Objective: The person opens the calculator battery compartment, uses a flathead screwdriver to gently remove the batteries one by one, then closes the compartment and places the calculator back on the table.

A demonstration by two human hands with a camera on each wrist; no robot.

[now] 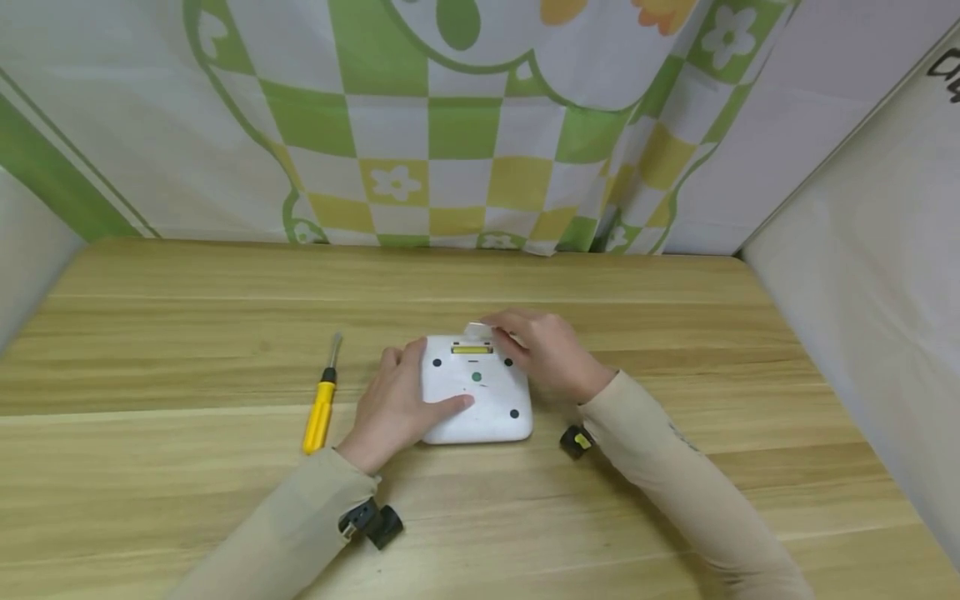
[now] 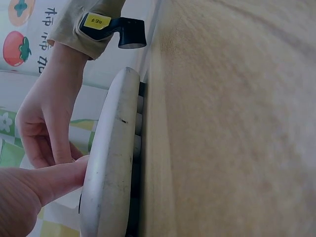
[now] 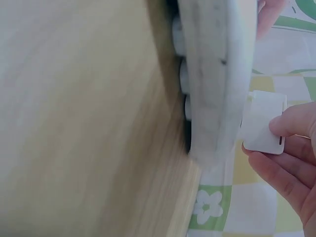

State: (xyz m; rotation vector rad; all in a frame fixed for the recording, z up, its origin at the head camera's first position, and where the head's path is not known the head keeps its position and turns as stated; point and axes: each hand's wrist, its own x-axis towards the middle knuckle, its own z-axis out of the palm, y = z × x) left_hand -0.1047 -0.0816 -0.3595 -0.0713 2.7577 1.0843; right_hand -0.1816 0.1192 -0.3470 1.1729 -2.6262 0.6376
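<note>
A white calculator [image 1: 491, 421] lies face down on the table, its keys [image 3: 179, 37] showing beneath it in the right wrist view. A yellow battery [image 1: 471, 350] sits in the uncovered slot near its far edge. My left hand [image 1: 397, 408] grips the calculator's left side, thumb across the back and fingers along the edge. Above the far edge, my right hand [image 1: 551, 354] pinches a small white battery cover [image 3: 261, 123] between thumb and fingers. The cover is held up off the slot, close beside the calculator in the right wrist view.
A screwdriver [image 1: 320, 408] with a yellow handle lies left of my left hand, tip pointing away. Black wrist cameras [image 1: 371, 521] are strapped at both sleeves. A checkered curtain [image 1: 465, 125] hangs behind the wooden table [image 1: 187, 350].
</note>
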